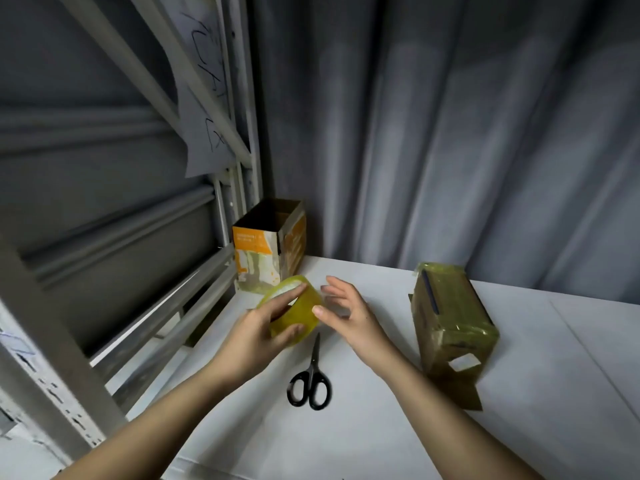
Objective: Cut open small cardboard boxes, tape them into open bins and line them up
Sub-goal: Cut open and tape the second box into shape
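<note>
Tape roll (pixel 292 311), yellowish and tilted with its open core facing up-left, sits above the white table (pixel 381 427) in the left hand (pixel 256 336), fingers curled around it, while the right hand (pixel 346 311) touches its rim with relaxed fingers. Black scissors (pixel 310 379) lie just nearer, blades pointing far. A taped brown box (pixel 452 320) lies on its side to the right, long axis running near-far, and an open-topped orange box (pixel 268 249) stands upright at the far left.

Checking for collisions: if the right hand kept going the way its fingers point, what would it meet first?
The right hand points left toward the tape roll in the left hand; its thumb seems already on it.
</note>
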